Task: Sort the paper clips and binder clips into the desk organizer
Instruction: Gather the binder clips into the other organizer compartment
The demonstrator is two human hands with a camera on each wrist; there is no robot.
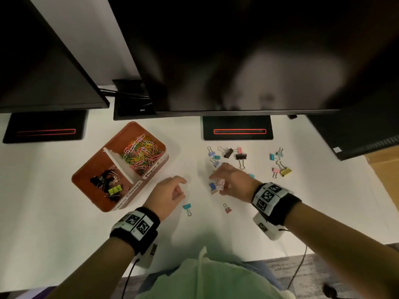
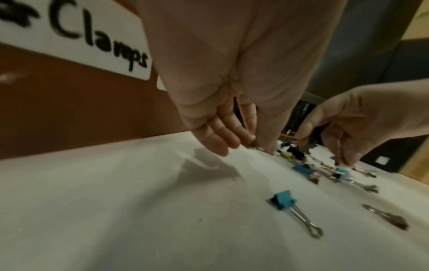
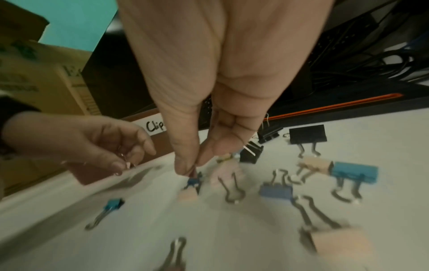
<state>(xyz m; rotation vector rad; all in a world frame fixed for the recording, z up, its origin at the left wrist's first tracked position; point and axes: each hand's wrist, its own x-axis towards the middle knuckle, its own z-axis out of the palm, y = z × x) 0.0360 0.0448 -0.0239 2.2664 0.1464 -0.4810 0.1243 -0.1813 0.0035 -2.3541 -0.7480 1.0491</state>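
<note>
The brown desk organizer point(image 1: 86, 180) stands left of my hands, with coloured paper clips point(image 1: 142, 154) in its far compartment and binder clips point(image 1: 110, 184) in its near one. My right hand point(image 1: 216, 182) point(image 3: 189, 170) pinches the wire handle of a small dark blue binder clip point(image 3: 192, 181) point(image 1: 212, 186), which lies on the white desk among pink ones. My left hand point(image 1: 182, 194) point(image 3: 125, 163) hovers beside the organizer and pinches a small metal clip point(image 2: 254, 145); I cannot tell its kind. A teal binder clip point(image 1: 187, 208) point(image 2: 285, 200) lies just below the left hand.
More loose binder clips lie beyond and right of the right hand: black ones point(image 1: 240, 156), a yellow one point(image 1: 286, 171), teal ones point(image 1: 275, 156), and a red one point(image 1: 227, 209) nearer me. Two monitor stands point(image 1: 237, 128) point(image 1: 45, 131) sit at the back, with a cardboard box point(image 1: 386, 175) at the right.
</note>
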